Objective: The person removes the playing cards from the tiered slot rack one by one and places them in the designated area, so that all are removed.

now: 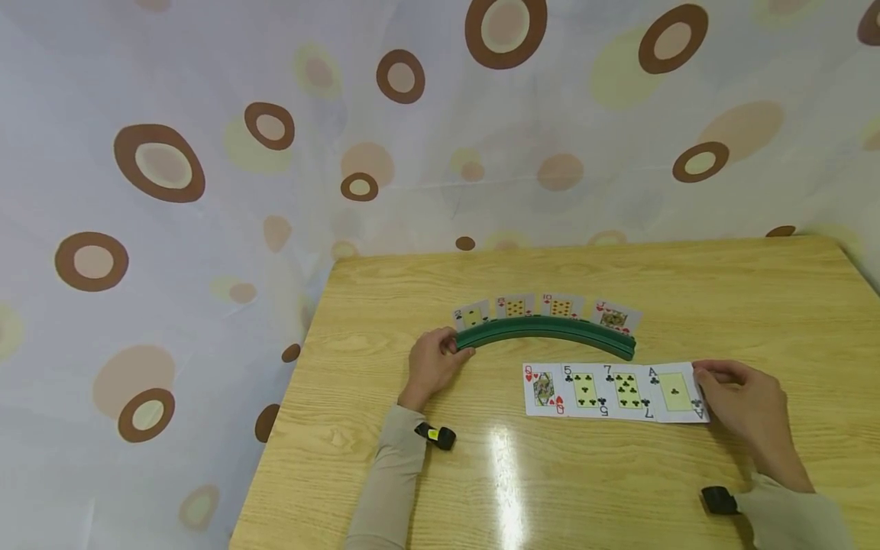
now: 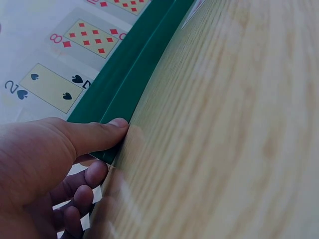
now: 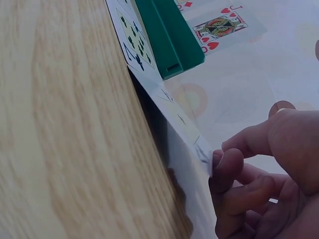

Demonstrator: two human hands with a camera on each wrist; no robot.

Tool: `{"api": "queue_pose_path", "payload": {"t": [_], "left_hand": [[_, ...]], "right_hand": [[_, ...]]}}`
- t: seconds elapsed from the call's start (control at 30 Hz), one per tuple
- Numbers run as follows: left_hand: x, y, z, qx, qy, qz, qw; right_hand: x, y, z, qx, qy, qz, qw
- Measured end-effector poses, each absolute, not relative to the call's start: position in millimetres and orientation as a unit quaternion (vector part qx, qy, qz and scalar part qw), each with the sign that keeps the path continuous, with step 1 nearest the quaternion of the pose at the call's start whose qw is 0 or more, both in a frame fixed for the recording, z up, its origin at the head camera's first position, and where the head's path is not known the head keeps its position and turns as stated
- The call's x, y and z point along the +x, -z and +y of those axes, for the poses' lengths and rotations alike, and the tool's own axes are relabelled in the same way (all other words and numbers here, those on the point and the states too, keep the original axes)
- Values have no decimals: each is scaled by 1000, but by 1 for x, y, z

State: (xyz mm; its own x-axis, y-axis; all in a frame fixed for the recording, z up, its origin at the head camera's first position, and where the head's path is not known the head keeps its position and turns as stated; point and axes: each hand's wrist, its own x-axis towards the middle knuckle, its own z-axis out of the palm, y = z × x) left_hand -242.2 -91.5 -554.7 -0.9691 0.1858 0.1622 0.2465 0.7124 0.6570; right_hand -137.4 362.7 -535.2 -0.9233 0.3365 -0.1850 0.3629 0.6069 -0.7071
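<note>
My left hand [image 1: 431, 367] grips the left end of a curved green card holder [image 1: 543, 327], thumb on its front face. Standing in the holder are the 2 of spades [image 2: 51, 88], 8 of diamonds [image 2: 91, 38], 10 of diamonds [image 1: 561, 306] and jack of hearts [image 3: 220, 26]. Before it lies a row: queen of hearts [image 1: 544, 389], 5 of clubs [image 1: 584, 391], 7 of clubs [image 1: 627, 393] and ace of clubs [image 1: 675, 392]. With fingertips and thumb, my right hand [image 1: 745, 405] pinches the ace's right edge, which is tilted up off the table in the right wrist view.
The wooden table [image 1: 584, 473] ends at the back against a hanging cloth [image 1: 440, 130] patterned with brown and beige circles. A dark strap with a small black device [image 1: 443, 438] sits at the left wrist, another black device [image 1: 719, 500] at the right.
</note>
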Motion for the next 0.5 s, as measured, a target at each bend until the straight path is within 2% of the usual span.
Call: {"api": "queue_pose_path", "payload": {"t": [0.2,0.5], "left_hand": [[-242,555,-91,-112,361,-925,40],[-242,555,-91,-118,362,-923,45]], "right_hand": [[-137,535,363,187,390,901,1],[-135,536,359,195,403,894,8]]}}
